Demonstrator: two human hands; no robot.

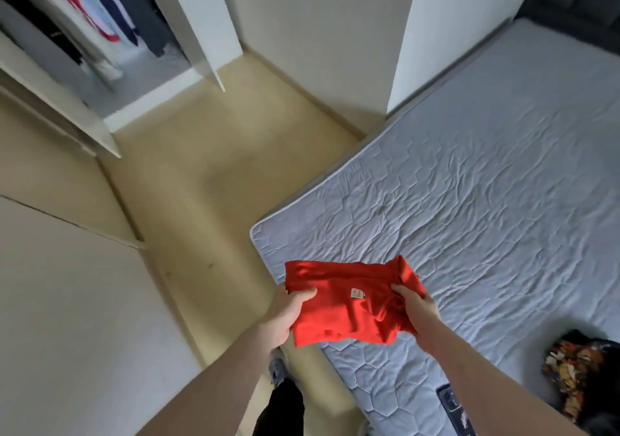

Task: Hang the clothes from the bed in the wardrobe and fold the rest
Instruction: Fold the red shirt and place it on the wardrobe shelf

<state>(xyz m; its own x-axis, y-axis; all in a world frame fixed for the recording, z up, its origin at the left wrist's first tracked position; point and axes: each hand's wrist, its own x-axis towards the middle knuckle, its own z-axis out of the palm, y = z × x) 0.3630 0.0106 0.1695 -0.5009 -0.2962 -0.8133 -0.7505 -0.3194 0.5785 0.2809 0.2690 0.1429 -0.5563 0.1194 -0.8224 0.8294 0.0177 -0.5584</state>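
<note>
A folded red garment [349, 304] with a small tan label is held just above the near corner of the bed [486, 184]. My left hand [288, 311] grips its left edge, thumb on top. My right hand [416, 308] grips its bunched right side. The open wardrobe [100, 33] at the top left holds several hanging clothes in red, blue, white and dark colours.
A flowered dark garment [577, 375] lies on the bed at the lower right. A dark patterned item [453, 402] lies at the bed's near edge. Wardrobe doors [204, 22] stand open. Beige floor [208, 167] runs between bed and wardrobe. My leg and shoe [281, 385] show below.
</note>
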